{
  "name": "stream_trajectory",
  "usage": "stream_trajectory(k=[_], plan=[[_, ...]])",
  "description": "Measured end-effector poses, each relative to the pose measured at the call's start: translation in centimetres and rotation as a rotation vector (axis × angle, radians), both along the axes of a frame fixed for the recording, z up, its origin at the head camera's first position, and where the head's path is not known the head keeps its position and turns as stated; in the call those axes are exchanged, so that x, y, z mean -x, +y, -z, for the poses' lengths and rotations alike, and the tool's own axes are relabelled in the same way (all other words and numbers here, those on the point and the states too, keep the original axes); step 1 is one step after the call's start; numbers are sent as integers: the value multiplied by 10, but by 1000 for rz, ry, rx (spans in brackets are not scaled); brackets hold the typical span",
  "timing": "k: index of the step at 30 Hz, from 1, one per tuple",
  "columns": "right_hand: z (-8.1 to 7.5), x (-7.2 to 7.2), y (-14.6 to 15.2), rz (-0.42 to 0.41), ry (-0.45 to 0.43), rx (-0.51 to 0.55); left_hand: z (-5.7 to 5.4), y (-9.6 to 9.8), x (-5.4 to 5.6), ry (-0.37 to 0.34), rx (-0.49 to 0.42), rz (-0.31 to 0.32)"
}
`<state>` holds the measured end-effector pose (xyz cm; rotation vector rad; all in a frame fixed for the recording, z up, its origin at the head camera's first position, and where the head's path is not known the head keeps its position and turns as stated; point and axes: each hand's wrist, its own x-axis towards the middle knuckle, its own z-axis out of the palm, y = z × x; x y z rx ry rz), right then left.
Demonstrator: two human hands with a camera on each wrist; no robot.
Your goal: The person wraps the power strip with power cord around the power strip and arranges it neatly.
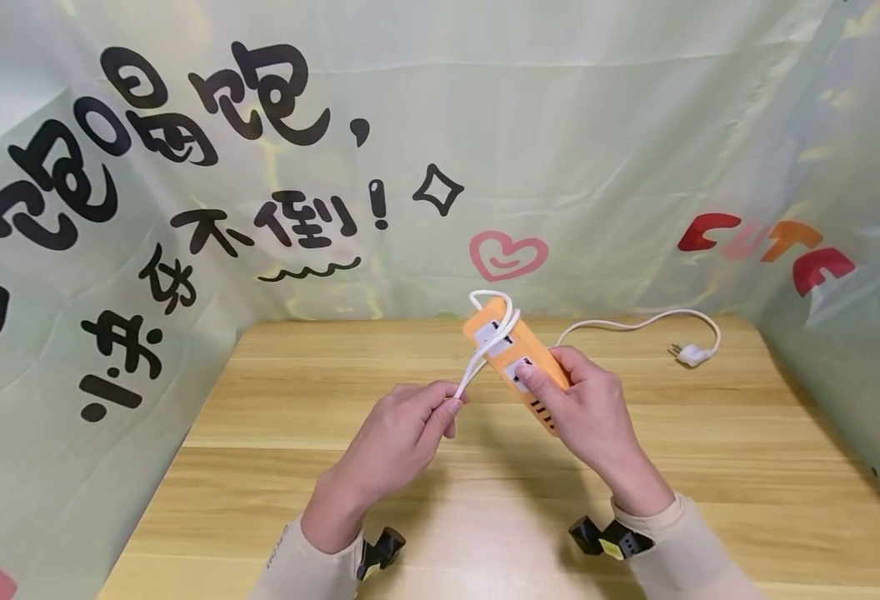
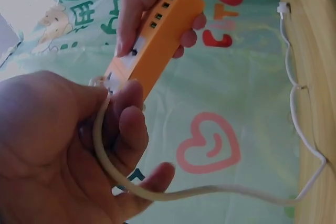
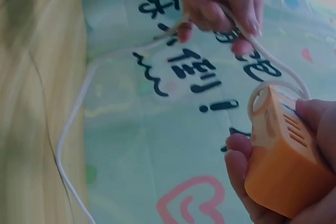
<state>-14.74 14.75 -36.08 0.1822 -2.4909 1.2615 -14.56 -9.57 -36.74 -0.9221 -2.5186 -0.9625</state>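
An orange power strip [image 1: 539, 390] with white socket faces and a row of dark slots is held up above the table in my right hand [image 1: 593, 408], thumb across its face. Its white cord [image 1: 476, 363] loops over the far end of the strip. To the left, my left hand [image 1: 402, 433] pinches that cord between thumb and fingers, apart from the strip. In the left wrist view the cord [image 2: 210, 190] runs from the left hand down to the table. The plug [image 1: 693, 355] lies at the table's back right.
A wooden table [image 1: 275, 467] spans the space below the hands. Pale green printed cloth [image 1: 597, 150] hangs behind and at both sides, with black writing, a pink heart [image 1: 508, 255] and coloured letters. Each wrist wears a small black camera [image 1: 611, 538].
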Motion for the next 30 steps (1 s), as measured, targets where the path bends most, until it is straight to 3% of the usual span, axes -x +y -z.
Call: stream_trajectory(k=[2,7,9,12,17,20,23,27,30], plan=[[-2,2,3,9,-9,5,-1,-3,0,-19,41,45],[-5,5,7,-4,-43,34,-3,-6,-2,-148,100,157],[-6,5,8,-16,-75,71,-3,-6,-1,-183,97,169],[-7,3,9,-63,-140,173,-1,-5,0,-177,78,111],[-9,1,11,-148,-209,357,-2,-4,4,-208,0,-89],[-9,2,13,-161,-212,389,-3,-6,5,-256,-57,-121],[-9,3,15,-160,-217,403,-5,-9,4,-286,-89,-47],[-9,5,18,-162,-222,408,-8,-14,2,-335,-78,135],[-10,6,17,-178,-234,412,-8,-17,2,-393,-41,230]])
